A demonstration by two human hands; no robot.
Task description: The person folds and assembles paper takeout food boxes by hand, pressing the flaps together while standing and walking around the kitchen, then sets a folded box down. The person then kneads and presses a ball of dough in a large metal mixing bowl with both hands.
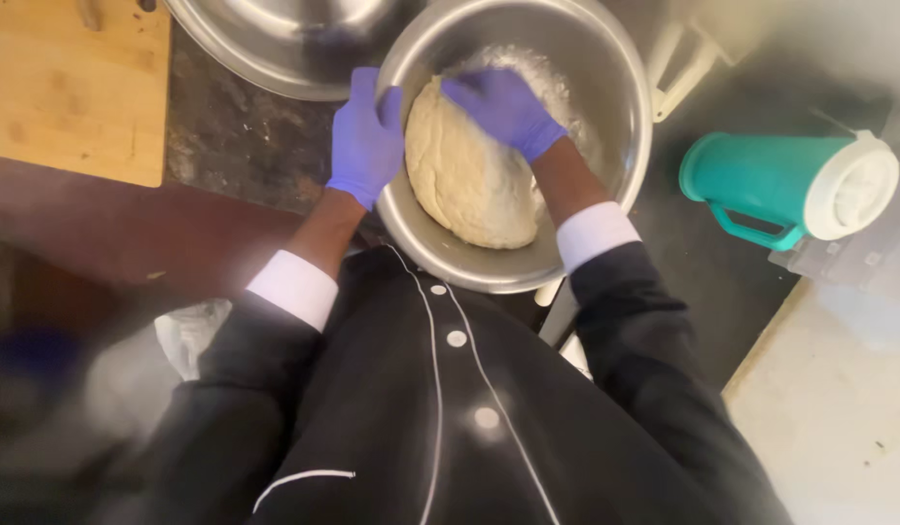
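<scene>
While the left hand (pixel 365 138), in a purple glove, is gripping the rim of a steel mixing bowl (pixel 620 146), its fingers are lying close together and curling over the bowl's left edge, thumb inside against the wall. The right hand (pixel 502 109), gloved the same way, is pressing down into the far top of a pale lump of dough (pixel 469 180); its fingers are bent and bunched together, sinking into the dough's surface rather than pinching it. The dough is sitting inside the bowl, filling the left and middle of its bottom, with a dusting of white flour clinging to the far right wall just beyond the right hand.

The bowl is resting on a dark, mottled counter (pixel 241 146), close against the person's body at the near edge. A second steel bowl (pixel 284 44) is lying just behind it toward the far left, the two rims touching or nearly so; which, I cannot tell. A light wooden board (pixel 70 92) is occupying the counter's far left corner, well apart from the hands. Off the counter's right side, lower down, a teal jug (pixel 761 185) with a white lid is lying tipped on its side, handle facing the near side. Both forearms are showing white cuffs under the sleeves of a black jacket (pixel 450 418) with white piping and buttons.
</scene>
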